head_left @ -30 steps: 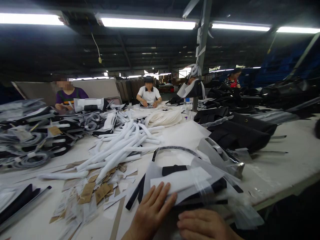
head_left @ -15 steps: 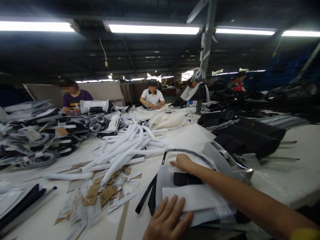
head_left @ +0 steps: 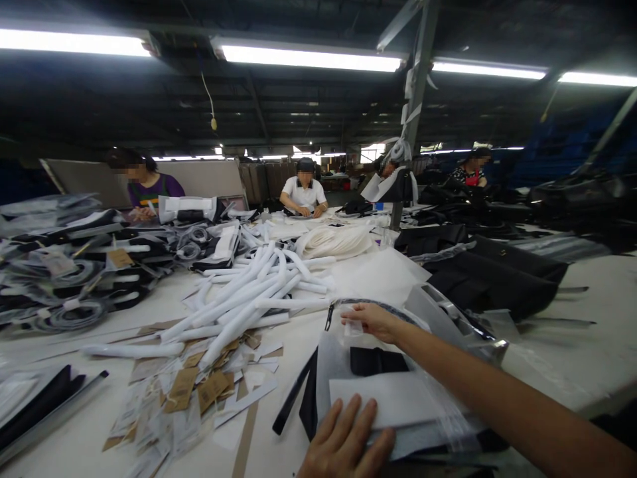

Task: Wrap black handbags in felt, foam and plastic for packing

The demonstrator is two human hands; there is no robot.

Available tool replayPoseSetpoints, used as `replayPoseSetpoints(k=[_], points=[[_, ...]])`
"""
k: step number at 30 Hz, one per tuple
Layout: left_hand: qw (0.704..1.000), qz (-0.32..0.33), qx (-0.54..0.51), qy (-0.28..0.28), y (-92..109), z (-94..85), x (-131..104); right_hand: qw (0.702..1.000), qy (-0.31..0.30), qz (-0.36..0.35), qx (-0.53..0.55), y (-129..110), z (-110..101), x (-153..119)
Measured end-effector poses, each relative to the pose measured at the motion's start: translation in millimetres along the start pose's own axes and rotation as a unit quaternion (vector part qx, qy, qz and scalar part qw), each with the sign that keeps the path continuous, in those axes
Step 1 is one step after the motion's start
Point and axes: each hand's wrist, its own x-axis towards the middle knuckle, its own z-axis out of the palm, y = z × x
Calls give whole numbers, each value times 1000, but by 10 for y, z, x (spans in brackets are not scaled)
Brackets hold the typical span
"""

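Note:
My left hand (head_left: 346, 441) lies with fingers spread on a folded white sheet (head_left: 378, 398) near the table's front edge. Under the sheet is a black bag (head_left: 308, 405) partly covered in translucent wrapping, its dark strap (head_left: 296, 392) sticking out to the left. A black rectangular piece (head_left: 378, 360) shows just beyond the sheet. At the far side of the bag, my right hand (head_left: 373, 320) pinches a small piece of translucent film (head_left: 352, 326). Next to those fingertips is the end of a curved, wrapped handle (head_left: 329, 317).
White foam tubes (head_left: 243, 299) and brown paper tags (head_left: 182, 388) are heaped to the left. Wrapped straps and bags (head_left: 74, 272) are piled further left. Black bags (head_left: 492, 272) lie at right near a metal post (head_left: 417, 99). Co-workers, one in a white shirt (head_left: 303, 194), sit across the table.
My right hand has lifted slightly, and translucent film now shows at its fingertips. My left hand and the bag sit slightly further right in view.

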Motion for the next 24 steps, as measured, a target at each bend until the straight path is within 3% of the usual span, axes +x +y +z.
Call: replayPoseSetpoints(k=[5, 12, 17, 24], points=[[1000, 10, 5, -21, -23, -14, -3, 984, -29, -76, 161, -166, -37, -312], [999, 13, 4, -31, -39, -21, 6, 964, -76, -146, 209, -372, 81, -781], [998, 14, 0, -54, -46, -32, -1, 961, -95, -227, 124, -370, 136, -1173], [997, -31, -60, -43, 25, 12, -21, 957, -11, -285, -46, 37, 347, -1650]])
